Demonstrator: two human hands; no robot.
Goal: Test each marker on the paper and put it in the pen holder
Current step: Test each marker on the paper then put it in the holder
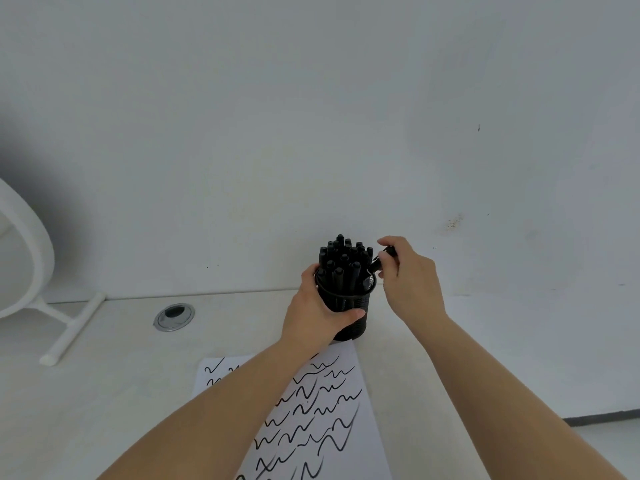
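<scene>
Here, left hand (317,315) gripping pen holder (349,306), right hand (407,275) pinching marker (380,259) — at its rim.

Black mesh pen holder (349,317) upright, packed with black markers (343,263), gripped by left hand (317,315). 1 marker (381,259) tilted in right hand (408,275), at rim. Scribbled paper (311,417) under forearm.

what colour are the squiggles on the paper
Black wavy squiggles on white paper, seen in the head view.
</scene>
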